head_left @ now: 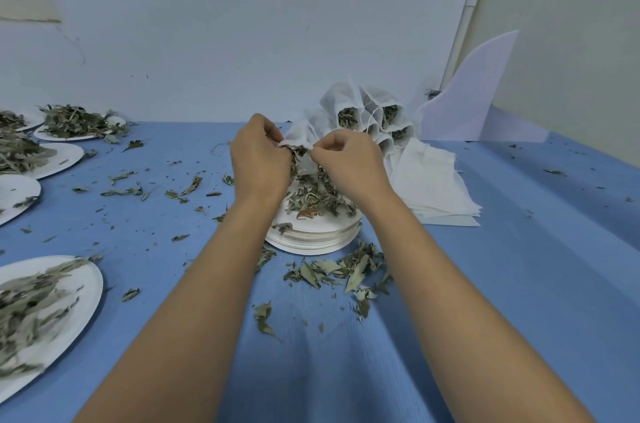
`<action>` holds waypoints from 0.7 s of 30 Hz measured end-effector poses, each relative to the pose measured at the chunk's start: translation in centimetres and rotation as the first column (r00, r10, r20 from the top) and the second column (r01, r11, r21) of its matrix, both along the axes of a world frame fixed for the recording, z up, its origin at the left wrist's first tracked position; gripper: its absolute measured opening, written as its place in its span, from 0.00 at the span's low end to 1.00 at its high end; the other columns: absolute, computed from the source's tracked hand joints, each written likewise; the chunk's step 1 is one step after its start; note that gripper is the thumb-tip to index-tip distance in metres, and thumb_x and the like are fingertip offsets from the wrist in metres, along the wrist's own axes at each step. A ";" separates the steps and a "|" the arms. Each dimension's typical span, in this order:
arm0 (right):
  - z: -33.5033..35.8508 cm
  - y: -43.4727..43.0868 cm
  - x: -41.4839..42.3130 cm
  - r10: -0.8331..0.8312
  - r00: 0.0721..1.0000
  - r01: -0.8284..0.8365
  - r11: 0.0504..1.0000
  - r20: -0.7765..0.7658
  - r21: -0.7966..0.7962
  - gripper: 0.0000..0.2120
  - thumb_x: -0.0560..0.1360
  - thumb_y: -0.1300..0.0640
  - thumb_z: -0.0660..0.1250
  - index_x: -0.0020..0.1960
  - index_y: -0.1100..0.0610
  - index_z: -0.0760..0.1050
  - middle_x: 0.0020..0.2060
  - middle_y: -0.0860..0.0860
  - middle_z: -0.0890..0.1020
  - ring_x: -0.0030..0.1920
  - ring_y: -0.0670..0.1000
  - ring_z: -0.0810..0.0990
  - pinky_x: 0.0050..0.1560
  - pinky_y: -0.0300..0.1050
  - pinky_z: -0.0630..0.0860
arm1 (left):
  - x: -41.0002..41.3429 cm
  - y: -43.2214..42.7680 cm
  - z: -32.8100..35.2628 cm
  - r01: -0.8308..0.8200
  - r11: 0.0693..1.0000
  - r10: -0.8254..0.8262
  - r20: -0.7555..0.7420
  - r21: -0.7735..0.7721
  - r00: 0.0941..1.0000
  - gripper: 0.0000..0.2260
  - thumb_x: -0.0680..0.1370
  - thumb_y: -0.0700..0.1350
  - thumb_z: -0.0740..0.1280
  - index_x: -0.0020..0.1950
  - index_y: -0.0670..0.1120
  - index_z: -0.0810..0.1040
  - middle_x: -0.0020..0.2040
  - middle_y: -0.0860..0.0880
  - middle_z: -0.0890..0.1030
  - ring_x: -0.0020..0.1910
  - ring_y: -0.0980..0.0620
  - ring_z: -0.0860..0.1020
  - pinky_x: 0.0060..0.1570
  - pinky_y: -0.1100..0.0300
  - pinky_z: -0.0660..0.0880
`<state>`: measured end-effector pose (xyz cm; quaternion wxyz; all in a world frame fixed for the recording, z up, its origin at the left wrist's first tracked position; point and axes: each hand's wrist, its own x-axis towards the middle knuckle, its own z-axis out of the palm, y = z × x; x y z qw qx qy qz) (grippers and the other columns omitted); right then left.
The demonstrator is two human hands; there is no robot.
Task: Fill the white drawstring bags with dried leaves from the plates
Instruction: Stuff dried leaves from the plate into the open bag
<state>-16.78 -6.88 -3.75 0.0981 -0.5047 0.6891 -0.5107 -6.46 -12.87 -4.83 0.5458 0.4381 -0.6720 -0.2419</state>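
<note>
White cloth of one drawstring bag [294,141] shows between my two hands, above the stack of plates [311,239] near the middle of the counter [519,249].

Left hand [259,159]: fingers curled, pinching the bag's rim on its left side.

Right hand [349,163]: fingers curled, thumb and forefinger pinching the rim on its right side. I cannot tell whether the string is in that pinch.

Both hands hide most of the bag, so I cannot read its mouth or how full it is.

Dried leaves [311,197] lie heaped on the top plate of the stack, partly covered by my wrists. Loose leaves [343,270] are scattered on the blue cloth just in front of the stack.

Filled bags [363,114] are piled against the wall behind my hands, leaf showing at several mouths. I cannot be sure of their count.

Flat empty bags [429,180] are stacked to the right, touching that pile.

Leaf-laden plates [83,298] sit at the left, most of them cut off by the frame edge.
</note>
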 end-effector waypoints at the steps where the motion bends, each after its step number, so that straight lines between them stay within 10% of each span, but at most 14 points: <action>1: 0.0 -0.1 0.0 -0.011 1.000 0.011 1.000 0.007 -0.010 0.02 0.72 0.59 0.68 0.41 0.55 0.79 0.33 0.45 0.79 0.36 0.43 0.77 0.37 0.36 0.71 | -0.1 0.0 0.0 0.004 1.000 -0.004 -0.009 0.010 1.000 0.08 0.70 0.32 0.65 0.43 0.43 0.72 0.34 0.52 0.71 0.33 0.56 0.70 0.29 0.70 0.66; 6: -0.4 -0.4 0.3 -0.059 0.997 0.062 0.997 0.059 -0.053 0.04 0.74 0.62 0.66 0.45 0.60 0.80 0.38 0.55 0.84 0.43 0.54 0.83 0.50 0.52 0.79 | -0.1 0.7 0.2 0.165 0.976 -0.152 -0.094 0.141 0.984 0.05 0.73 0.41 0.70 0.46 0.46 0.76 0.37 0.54 0.76 0.37 0.57 0.75 0.35 0.74 0.71; 10: -0.4 -0.4 0.2 -0.081 0.996 0.083 0.995 0.042 -0.061 0.05 0.73 0.63 0.66 0.45 0.59 0.81 0.37 0.53 0.84 0.42 0.51 0.83 0.49 0.46 0.79 | 0.2 0.9 0.7 0.231 0.946 -0.199 -0.155 0.228 0.968 0.03 0.75 0.45 0.65 0.47 0.47 0.76 0.44 0.51 0.79 0.45 0.53 0.77 0.51 0.54 0.77; 14: -0.4 -0.2 0.4 -0.055 0.997 0.051 0.996 -0.046 -0.078 0.05 0.73 0.61 0.68 0.44 0.57 0.83 0.35 0.47 0.81 0.40 0.44 0.78 0.38 0.29 0.71 | 0.1 0.8 0.8 0.166 0.972 -0.156 -0.075 0.168 0.985 0.09 0.73 0.50 0.72 0.45 0.47 0.76 0.38 0.53 0.78 0.38 0.54 0.77 0.40 0.61 0.73; 21: -0.2 -0.4 0.4 0.001 0.992 0.008 0.997 0.130 -0.071 0.06 0.71 0.59 0.68 0.37 0.51 0.79 0.33 0.46 0.82 0.39 0.48 0.82 0.49 0.49 0.80 | 0.1 0.4 0.2 0.075 0.987 -0.074 -0.016 0.143 0.997 0.06 0.73 0.36 0.69 0.41 0.45 0.73 0.34 0.51 0.75 0.34 0.53 0.74 0.32 0.69 0.70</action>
